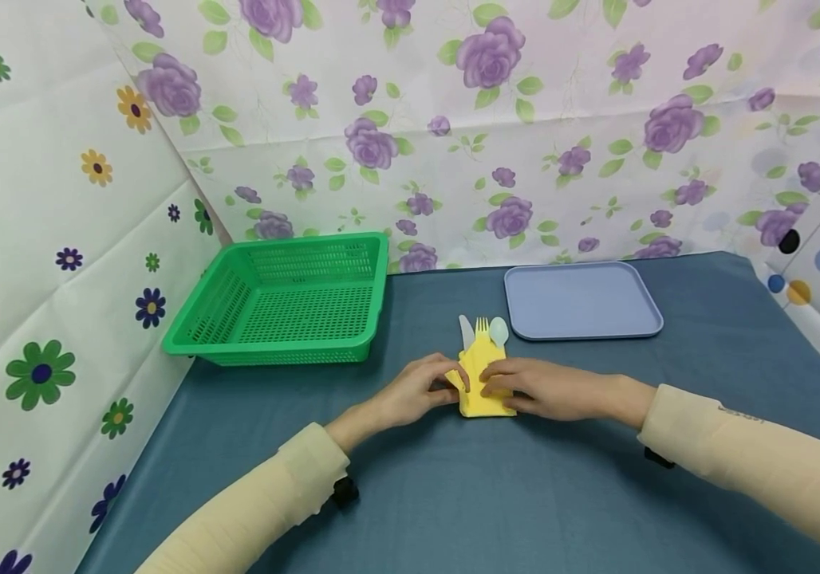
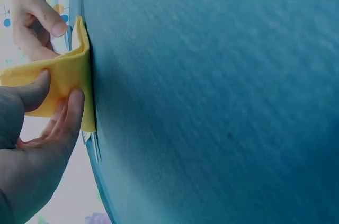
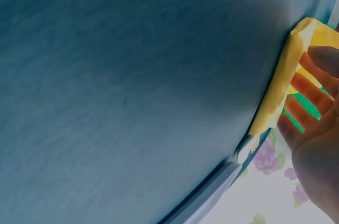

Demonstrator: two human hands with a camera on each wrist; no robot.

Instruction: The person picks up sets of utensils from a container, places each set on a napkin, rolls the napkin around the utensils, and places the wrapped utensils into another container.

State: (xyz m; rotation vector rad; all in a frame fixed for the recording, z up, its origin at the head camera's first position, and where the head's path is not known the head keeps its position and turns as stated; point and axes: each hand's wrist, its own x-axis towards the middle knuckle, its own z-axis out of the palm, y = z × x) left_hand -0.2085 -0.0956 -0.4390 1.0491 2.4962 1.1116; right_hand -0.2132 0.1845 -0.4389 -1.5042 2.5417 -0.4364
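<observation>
A folded yellow napkin (image 1: 485, 403) lies on the blue-grey cloth, with the heads of a pale knife (image 1: 466, 330), a fork (image 1: 482, 324) and a spoon (image 1: 498, 331) sticking out of its far end. My left hand (image 1: 413, 391) pinches a raised fold at the napkin's left side between thumb and fingers, also seen with the napkin (image 2: 63, 75) in the left wrist view. From the other side, my right hand (image 1: 549, 388) rests its extended fingers on the napkin's right part. The cutlery handles are hidden under the yellow layers.
A green perforated basket (image 1: 273, 356) stands at the back left. The light blue tray (image 1: 582, 299) lies at the back right, just beyond the spoon. Patterned sheets (image 1: 410, 104) hang behind and on both sides of the table (image 1: 424, 502).
</observation>
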